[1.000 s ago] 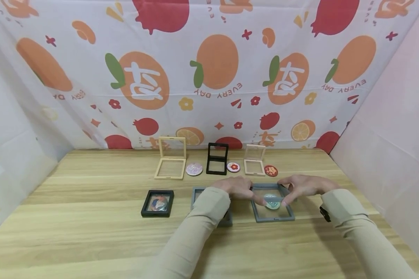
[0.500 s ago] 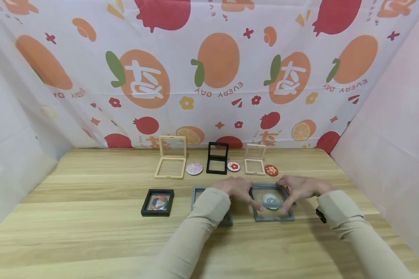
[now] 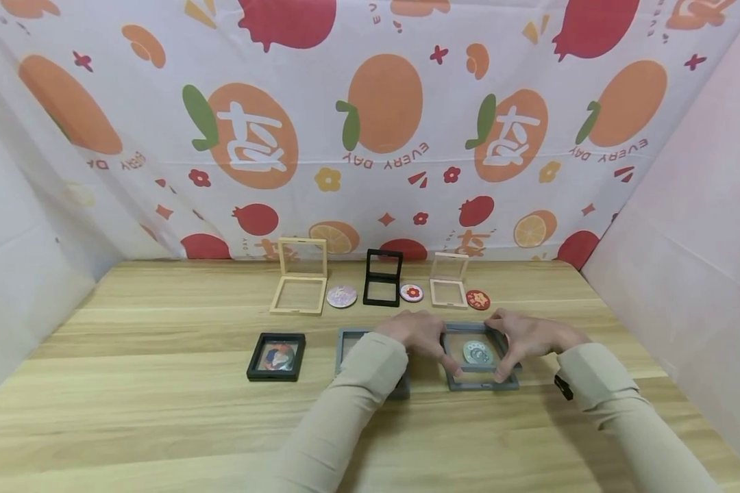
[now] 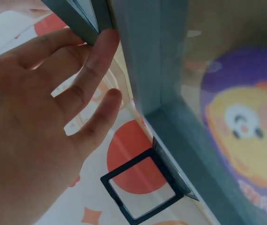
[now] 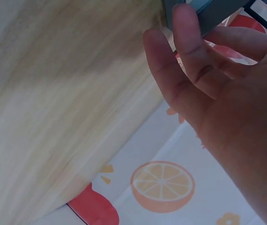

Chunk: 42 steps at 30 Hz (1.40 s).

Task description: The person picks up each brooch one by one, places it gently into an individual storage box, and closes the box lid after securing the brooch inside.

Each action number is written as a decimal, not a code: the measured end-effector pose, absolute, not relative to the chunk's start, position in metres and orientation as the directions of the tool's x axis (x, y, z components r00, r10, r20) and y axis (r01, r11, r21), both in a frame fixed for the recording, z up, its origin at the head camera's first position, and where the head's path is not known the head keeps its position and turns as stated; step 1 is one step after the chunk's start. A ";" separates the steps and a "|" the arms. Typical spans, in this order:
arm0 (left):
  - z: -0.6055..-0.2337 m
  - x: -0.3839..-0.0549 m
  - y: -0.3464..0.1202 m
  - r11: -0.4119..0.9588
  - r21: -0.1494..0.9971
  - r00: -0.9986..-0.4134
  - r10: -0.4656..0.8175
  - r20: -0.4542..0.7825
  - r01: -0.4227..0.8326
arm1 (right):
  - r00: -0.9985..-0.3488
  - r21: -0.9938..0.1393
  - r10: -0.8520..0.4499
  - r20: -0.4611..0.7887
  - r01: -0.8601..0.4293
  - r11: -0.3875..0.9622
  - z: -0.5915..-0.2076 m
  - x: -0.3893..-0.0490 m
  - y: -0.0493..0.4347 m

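On the wooden tabletop (image 3: 160,411), backed by a fruit-print cloth (image 3: 321,154), we notice the change at the grey frame (image 3: 482,386) on the right: its upper leaf (image 3: 479,370) has swung lower over the past second. The leaf's front bar still lies short of the base's front rim, so we judge the closing well along but unfinished. Our left grip (image 3: 422,334) and right grip (image 3: 528,335) are both clamped on that leaf, thumbs at its front bar, fingers around the back corners. The pale green badge (image 3: 477,352) lies inside the frame, now seen wholly behind the leaf's clear film, which suggests it is about to be enclosed.

Elsewhere, our left forearm (image 3: 339,428) crosses a second grey frame (image 3: 340,349) and hides most of it. Closer in, we would say the thumbs and fingers are the main obstruction, liable to catch between leaf and base.

Then, in falling size, come the yellow frame (image 3: 302,276), standing open; the closed black frame (image 3: 274,375); the open black frame (image 3: 383,278); and the pinkish frame (image 3: 449,305). Beside the open ones sit the lilac badge (image 3: 342,296), the red star badge (image 3: 477,299) and the flower badge (image 3: 411,292), all clear of our hands.
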<state>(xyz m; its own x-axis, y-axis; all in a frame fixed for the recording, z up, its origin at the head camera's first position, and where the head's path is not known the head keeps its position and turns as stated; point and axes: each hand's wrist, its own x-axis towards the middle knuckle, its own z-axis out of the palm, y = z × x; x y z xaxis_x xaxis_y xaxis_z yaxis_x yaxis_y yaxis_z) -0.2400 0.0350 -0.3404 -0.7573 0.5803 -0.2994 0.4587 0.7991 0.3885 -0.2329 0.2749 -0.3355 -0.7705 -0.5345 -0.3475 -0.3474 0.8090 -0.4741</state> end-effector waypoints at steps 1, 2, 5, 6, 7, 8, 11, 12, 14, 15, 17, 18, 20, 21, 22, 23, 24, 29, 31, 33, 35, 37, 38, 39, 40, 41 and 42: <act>-0.341 -0.239 0.036 0.802 0.386 -0.762 0.576 -0.295 0.456 | -0.774 -0.466 -0.531 -0.345 -0.350 0.813 -0.336 -0.233 0.275; -0.341 -0.239 0.037 0.803 0.380 -0.766 0.574 -0.288 0.459 | -0.776 -0.462 -0.529 -0.343 -0.352 0.814 -0.337 -0.232 0.274; -0.342 -0.237 0.038 0.807 0.371 -0.772 0.569 -0.282 0.459 | -0.783 -0.445 -0.527 -0.330 -0.363 0.819 -0.340 -0.230 0.274; -0.343 -0.237 0.039 0.808 0.369 -0.773 0.569 -0.282 0.460 | -0.785 -0.441 -0.527 -0.325 -0.367 0.819 -0.340 -0.230 0.274; -0.343 -0.236 0.039 0.809 0.364 -0.773 0.568 -0.282 0.461 | -0.788 -0.440 -0.528 -0.317 -0.371 0.818 -0.341 -0.229 0.274; -0.343 -0.235 0.039 0.810 0.358 -0.775 0.567 -0.277 0.465 | -0.790 -0.445 -0.530 -0.308 -0.373 0.814 -0.342 -0.228 0.273; -0.342 -0.233 0.040 0.815 0.340 -0.782 0.563 -0.270 0.469 | -0.801 -0.456 -0.529 -0.281 -0.373 0.808 -0.344 -0.226 0.273; -0.341 -0.232 0.040 0.814 0.332 -0.780 0.566 -0.267 0.477 | -0.805 -0.459 -0.527 -0.273 -0.373 0.807 -0.345 -0.225 0.273; -0.341 -0.231 0.042 0.808 0.306 -0.775 0.579 -0.254 0.503 | -0.812 -0.461 -0.526 -0.255 -0.375 0.804 -0.347 -0.223 0.273; -0.340 -0.230 0.043 0.804 0.292 -0.771 0.587 -0.248 0.518 | -0.815 -0.457 -0.523 -0.248 -0.378 0.805 -0.348 -0.223 0.273; -0.340 -0.230 0.045 0.792 0.261 -0.760 0.606 -0.234 0.552 | -0.818 -0.446 -0.526 -0.232 -0.391 0.805 -0.349 -0.222 0.273; -0.340 -0.230 0.046 0.789 0.249 -0.758 0.611 -0.228 0.562 | -0.818 -0.440 -0.530 -0.224 -0.400 0.804 -0.349 -0.222 0.272; -0.340 -0.229 0.047 0.785 0.237 -0.756 0.617 -0.217 0.573 | -0.816 -0.431 -0.535 -0.217 -0.412 0.803 -0.350 -0.221 0.272; -0.340 -0.229 0.047 0.784 0.234 -0.756 0.618 -0.215 0.574 | -0.816 -0.425 -0.535 -0.217 -0.415 0.804 -0.350 -0.221 0.272; -0.340 -0.228 0.048 0.785 0.233 -0.757 0.617 -0.214 0.574 | -0.817 -0.419 -0.535 -0.216 -0.417 0.807 -0.350 -0.221 0.271; -0.341 -0.228 0.048 0.786 0.236 -0.758 0.616 -0.214 0.572 | -0.819 -0.412 -0.532 -0.218 -0.417 0.810 -0.350 -0.220 0.271; -0.340 -0.228 0.048 0.787 0.236 -0.758 0.615 -0.216 0.570 | -0.820 -0.406 -0.529 -0.219 -0.416 0.814 -0.350 -0.220 0.270; -0.339 -0.226 0.047 0.793 0.215 -0.762 0.608 -0.222 0.570 | -0.828 -0.342 -0.513 -0.224 -0.426 0.838 -0.351 -0.216 0.265; -0.340 -0.226 0.048 0.794 0.207 -0.764 0.606 -0.219 0.571 | -0.831 -0.324 -0.509 -0.223 -0.429 0.843 -0.351 -0.216 0.264; -0.340 -0.226 0.048 0.795 0.205 -0.767 0.605 -0.213 0.571 | -0.833 -0.319 -0.508 -0.220 -0.430 0.844 -0.351 -0.216 0.263; -0.340 -0.225 0.049 0.794 0.198 -0.767 0.608 -0.208 0.575 | -0.835 -0.317 -0.502 -0.224 -0.425 0.848 -0.351 -0.215 0.263; -0.340 -0.225 0.050 0.791 0.187 -0.765 0.612 -0.202 0.583 | -0.835 -0.310 -0.501 -0.228 -0.426 0.850 -0.351 -0.215 0.263; -0.340 -0.224 0.051 0.790 0.181 -0.765 0.612 -0.200 0.585 | -0.835 -0.307 -0.500 -0.231 -0.425 0.852 -0.351 -0.215 0.263; -0.340 -0.224 0.052 0.791 0.177 -0.765 0.612 -0.199 0.586 | -0.834 -0.304 -0.500 -0.233 -0.426 0.852 -0.350 -0.215 0.263; -0.341 -0.224 0.052 0.791 0.174 -0.767 0.611 -0.197 0.586 | -0.833 -0.300 -0.502 -0.233 -0.429 0.852 -0.350 -0.215 0.263; -0.341 -0.223 0.053 0.792 0.170 -0.768 0.611 -0.194 0.587 | -0.834 -0.300 -0.498 -0.238 -0.425 0.854 -0.350 -0.215 0.263; -0.341 -0.222 0.053 0.793 0.168 -0.770 0.608 -0.191 0.585 | -0.834 -0.299 -0.495 -0.242 -0.422 0.856 -0.350 -0.215 0.263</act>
